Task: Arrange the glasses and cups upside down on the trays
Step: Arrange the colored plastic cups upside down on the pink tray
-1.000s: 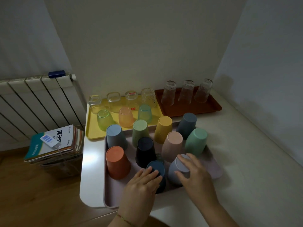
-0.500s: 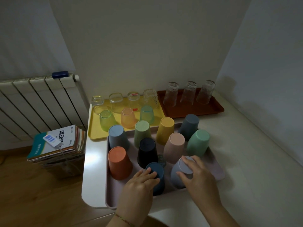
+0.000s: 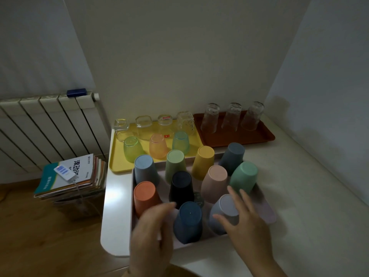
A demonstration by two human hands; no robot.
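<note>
On the near pink tray [image 3: 269,213], ten cups are standing base-up, and the two hands are hovering over its front row. The left hand [image 3: 153,234] is blurring beside the navy cup [image 3: 188,221], fingers spread and clamped on nothing. The right hand [image 3: 246,222] is lying open against the grey cup [image 3: 223,213], fingers loose around its side, not closed on it. Behind, tinted and clear glasses are sitting inverted on the yellow tray [image 3: 116,162], and three tall glasses on the brown tray [image 3: 261,134].

Everything seems to be placed already, so the step in hand is probably a last straightening. The grey cup is leaning a little; it is best nudged from low on its wall, so its rim is seating flat and clear of the pink cup [image 3: 214,182] and the tray's lip.
</note>
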